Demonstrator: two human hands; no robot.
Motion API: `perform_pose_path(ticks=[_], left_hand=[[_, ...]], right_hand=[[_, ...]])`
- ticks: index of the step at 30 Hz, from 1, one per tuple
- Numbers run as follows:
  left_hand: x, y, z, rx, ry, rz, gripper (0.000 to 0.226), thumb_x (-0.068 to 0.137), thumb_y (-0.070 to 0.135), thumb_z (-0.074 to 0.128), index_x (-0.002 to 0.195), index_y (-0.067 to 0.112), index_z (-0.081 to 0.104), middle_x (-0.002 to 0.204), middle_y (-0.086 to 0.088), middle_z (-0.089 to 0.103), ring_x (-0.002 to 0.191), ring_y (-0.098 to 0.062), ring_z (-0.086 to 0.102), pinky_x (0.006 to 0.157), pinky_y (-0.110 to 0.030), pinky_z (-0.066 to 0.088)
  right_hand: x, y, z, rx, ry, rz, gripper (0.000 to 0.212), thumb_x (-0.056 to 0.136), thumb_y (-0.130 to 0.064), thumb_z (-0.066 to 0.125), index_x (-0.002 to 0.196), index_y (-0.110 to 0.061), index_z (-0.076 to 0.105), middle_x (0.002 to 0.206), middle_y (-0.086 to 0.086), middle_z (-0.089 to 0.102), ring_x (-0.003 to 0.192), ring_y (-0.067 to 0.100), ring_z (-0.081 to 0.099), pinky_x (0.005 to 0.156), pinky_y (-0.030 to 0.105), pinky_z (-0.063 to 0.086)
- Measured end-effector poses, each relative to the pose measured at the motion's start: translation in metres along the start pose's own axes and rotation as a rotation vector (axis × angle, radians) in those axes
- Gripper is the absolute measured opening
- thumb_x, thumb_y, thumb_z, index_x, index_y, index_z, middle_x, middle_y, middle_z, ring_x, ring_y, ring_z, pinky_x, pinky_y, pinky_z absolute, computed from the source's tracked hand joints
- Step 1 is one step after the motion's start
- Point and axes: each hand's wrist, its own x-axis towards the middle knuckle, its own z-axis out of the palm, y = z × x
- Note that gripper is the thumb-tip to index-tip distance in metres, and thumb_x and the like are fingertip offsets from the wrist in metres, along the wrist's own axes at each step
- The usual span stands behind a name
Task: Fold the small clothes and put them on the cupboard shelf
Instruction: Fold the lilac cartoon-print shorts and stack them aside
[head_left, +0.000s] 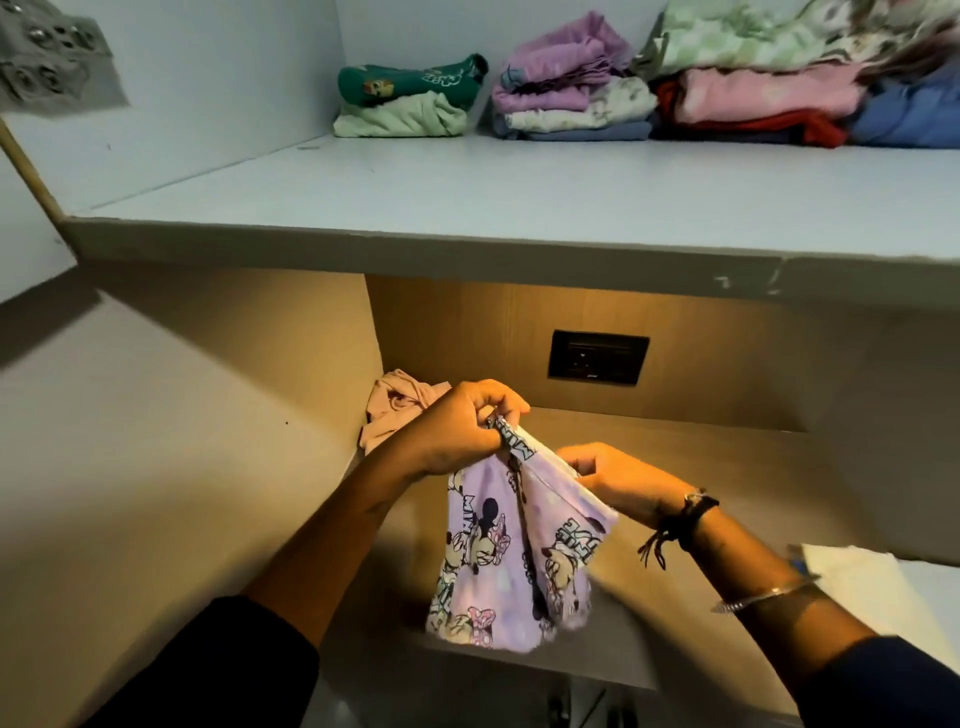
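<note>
Head view, only one there is: the cupboard shelf (467, 197) runs across the top half, front edge cutting straight over at about mid-height; its whole front strip is bare, with folded stuff pushed to the back; a green-topped pile (410, 98) at 12 o'clock, a lilac pile (571, 88) just beside it at 1, and a bigger pink and blue stack (779, 98) at 2, touching the lilac one. Below the shelf is a recess with a wood-look counter (701, 467); open room on its right side, a black socket plate (597, 357) on the back wall, and a crumpled beige garment (395, 410) tucked in the left corner at 10 o'clock from the hands.

Left hand (457, 431) has its fingers (498, 405) curled tight, pinching the waistband of the purple cartoon-print shorts (498, 561); right hand (618, 478) pinches the same band lower at 3 o'clock, fingers pressed together; the shorts hang down between both hands above the counter, unfolded; can't tell if the hem touches it.
</note>
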Motion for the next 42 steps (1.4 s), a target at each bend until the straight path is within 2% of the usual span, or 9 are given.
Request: perform_pose_path(ticks=[7, 15, 21, 23, 26, 29, 33, 38, 42], left_hand=[[-0.006, 0.0, 0.034, 0.032, 0.078, -0.032, 0.034, 0.075, -0.013, 0.057, 0.067, 0.02, 0.059, 0.112, -0.006, 0.063, 0.099, -0.018, 0.059, 0.074, -0.008, 0.044], [0.021, 0.028, 0.042, 0.46, 0.394, 0.261, 0.041, 0.07, -0.012, 0.048, 0.102, 0.014, 0.052, 0.112, -0.012, 0.057, 0.098, -0.03, 0.054, 0.073, -0.043, 0.052], [-0.028, -0.027, 0.093, 0.36, 0.083, 0.261, 0.06, 0.084, 0.018, 0.068, 0.136, 0.037, 0.043, 0.131, 0.009, 0.052, 0.111, -0.004, 0.055, 0.089, -0.011, 0.047], [-0.056, -0.056, 0.115, 0.406, -0.186, 0.133, 0.068, 0.083, 0.04, 0.065, 0.138, 0.054, 0.029, 0.135, 0.023, 0.044, 0.11, 0.003, 0.054, 0.084, -0.014, 0.052], [-0.076, -0.091, 0.132, 0.441, -0.291, 0.083, 0.045, 0.082, 0.054, 0.059, 0.125, 0.046, 0.05, 0.122, 0.022, 0.057, 0.082, 0.002, 0.058, 0.074, -0.023, 0.055], [-0.057, -0.099, 0.125, 0.144, -0.032, -0.054, 0.009, 0.089, 0.032, 0.061, 0.093, 0.039, 0.065, 0.093, 0.013, 0.069, 0.054, -0.005, 0.052, 0.056, -0.03, 0.052], [0.007, -0.099, 0.111, 0.045, 0.286, -0.226, 0.013, 0.092, 0.02, 0.061, 0.087, 0.032, 0.064, 0.081, 0.01, 0.065, 0.074, -0.011, 0.063, 0.062, -0.022, 0.049], [0.083, -0.11, 0.127, 0.077, 0.044, -0.386, 0.036, 0.092, 0.026, 0.063, 0.12, 0.005, 0.055, 0.097, -0.006, 0.062, 0.077, -0.017, 0.059, 0.068, -0.031, 0.05], [0.106, -0.12, 0.162, 0.194, -0.133, -0.436, 0.054, 0.084, 0.035, 0.072, 0.127, 0.01, 0.054, 0.129, -0.013, 0.058, 0.114, -0.03, 0.057, 0.094, -0.038, 0.048]], right_hand=[[-0.055, 0.006, -0.013, -0.134, 0.305, 0.023, 0.016, 0.091, -0.002, 0.055, 0.081, -0.002, 0.067, 0.069, 0.008, 0.064, 0.061, 0.014, 0.055, 0.054, 0.024, 0.049], [-0.057, -0.028, -0.058, -0.292, 0.886, -0.238, 0.018, 0.09, -0.016, 0.051, 0.087, -0.023, 0.068, 0.082, -0.012, 0.066, 0.075, 0.005, 0.061, 0.061, 0.024, 0.05], [-0.102, 0.029, -0.021, -0.523, 0.637, -0.197, 0.014, 0.087, -0.023, 0.054, 0.092, -0.026, 0.067, 0.089, -0.011, 0.064, 0.078, 0.004, 0.057, 0.069, 0.026, 0.049], [-0.121, 0.064, 0.0, -0.585, 0.383, 0.034, 0.012, 0.091, -0.038, 0.056, 0.09, -0.031, 0.065, 0.091, -0.015, 0.061, 0.083, 0.002, 0.056, 0.073, 0.031, 0.052], [-0.139, 0.1, 0.023, -0.481, 0.14, 0.308, 0.03, 0.083, -0.063, 0.057, 0.088, -0.035, 0.067, 0.09, -0.015, 0.066, 0.084, 0.003, 0.061, 0.076, 0.026, 0.054], [-0.13, 0.115, 0.023, -0.427, 0.265, 0.397, 0.032, 0.086, -0.06, 0.057, 0.086, -0.031, 0.069, 0.084, -0.008, 0.068, 0.077, 0.007, 0.062, 0.072, 0.028, 0.053], [-0.091, 0.125, 0.005, -0.314, 0.7, 0.49, 0.022, 0.094, -0.042, 0.055, 0.081, -0.026, 0.062, 0.075, -0.002, 0.067, 0.07, 0.014, 0.064, 0.071, 0.039, 0.058], [-0.041, 0.134, -0.015, -0.104, 0.761, 0.638, 0.024, 0.087, -0.041, 0.063, 0.079, -0.019, 0.058, 0.071, 0.001, 0.065, 0.065, 0.02, 0.062, 0.059, 0.031, 0.049], [-0.025, 0.146, -0.017, 0.08, 0.808, 0.655, 0.032, 0.078, -0.018, 0.076, 0.055, -0.018, 0.055, 0.055, 0.002, 0.052, 0.055, 0.02, 0.048, 0.057, 0.03, 0.041]])
